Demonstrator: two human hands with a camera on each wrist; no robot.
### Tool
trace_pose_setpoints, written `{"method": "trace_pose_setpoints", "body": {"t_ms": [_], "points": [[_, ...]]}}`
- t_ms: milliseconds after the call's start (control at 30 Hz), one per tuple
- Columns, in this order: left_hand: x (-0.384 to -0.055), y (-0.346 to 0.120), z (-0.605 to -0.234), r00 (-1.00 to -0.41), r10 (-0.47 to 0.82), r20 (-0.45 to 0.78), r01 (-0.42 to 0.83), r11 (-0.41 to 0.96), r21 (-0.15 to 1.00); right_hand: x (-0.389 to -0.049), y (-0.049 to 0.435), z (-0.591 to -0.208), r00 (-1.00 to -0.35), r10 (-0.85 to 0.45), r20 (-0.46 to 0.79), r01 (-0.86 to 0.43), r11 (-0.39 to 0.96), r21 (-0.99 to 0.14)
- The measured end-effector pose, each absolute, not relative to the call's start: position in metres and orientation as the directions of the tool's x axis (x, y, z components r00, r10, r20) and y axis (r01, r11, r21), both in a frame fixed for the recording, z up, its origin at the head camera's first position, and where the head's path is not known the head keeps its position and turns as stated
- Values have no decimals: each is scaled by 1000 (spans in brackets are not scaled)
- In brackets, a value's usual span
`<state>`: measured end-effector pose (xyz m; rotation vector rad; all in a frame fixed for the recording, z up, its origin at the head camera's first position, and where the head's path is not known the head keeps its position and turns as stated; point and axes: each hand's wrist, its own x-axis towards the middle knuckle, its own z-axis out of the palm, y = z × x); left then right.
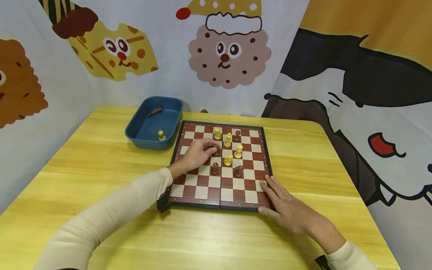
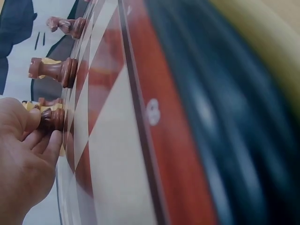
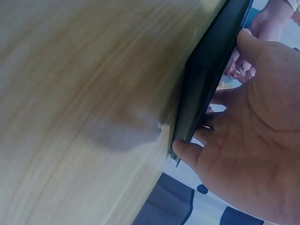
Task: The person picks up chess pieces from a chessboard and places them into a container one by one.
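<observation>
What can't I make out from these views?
Held brown piece, left wrist view: left hand covers its top.
Right hand, right wrist view: board edge hides some fingertips.
Brown piece lying in the blue tray, head view: too small to tell its type.
Right sleeve, head view: cut off by the bottom edge.

Board (image 1: 201, 192) has reddish-brown and off-white checks, with yellow pieces (image 1: 238, 151) and dark brown pieces (image 1: 238, 171). Tub (image 1: 131, 138) by the far edge of the yellow woodgrain table (image 1: 303, 157) is just blue, sleeves (image 1: 121, 202) are cream.
</observation>
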<state>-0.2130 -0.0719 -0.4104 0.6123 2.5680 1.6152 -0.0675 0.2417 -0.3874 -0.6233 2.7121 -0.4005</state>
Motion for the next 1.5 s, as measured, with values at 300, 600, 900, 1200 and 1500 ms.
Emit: {"method": "trace_pose_setpoints", "body": {"t_ms": [300,600,900,1200,1500], "points": [[-215,-66,-409,-931,341,130,252,344,904,-63,245,-388,-859,-453,-239,-365,869,-335],[-216,-72,-409,-951,299,72,167,306,937,-62,243,-388,-861,-457,-224,-372,866,-334],[-225,-81,-397,-958,262,119,202,319,926,-63,241,-389,-860,-457,-227,-372,867,-332],[-229,-95,-385,-962,238,131,213,360,909,-66,242,-391,-860,-469,-202,-393,860,-325],[-230,-114,-385,-948,270,170,242,260,935,-67,243,-388,-856,-464,-226,-382,864,-327]]}}
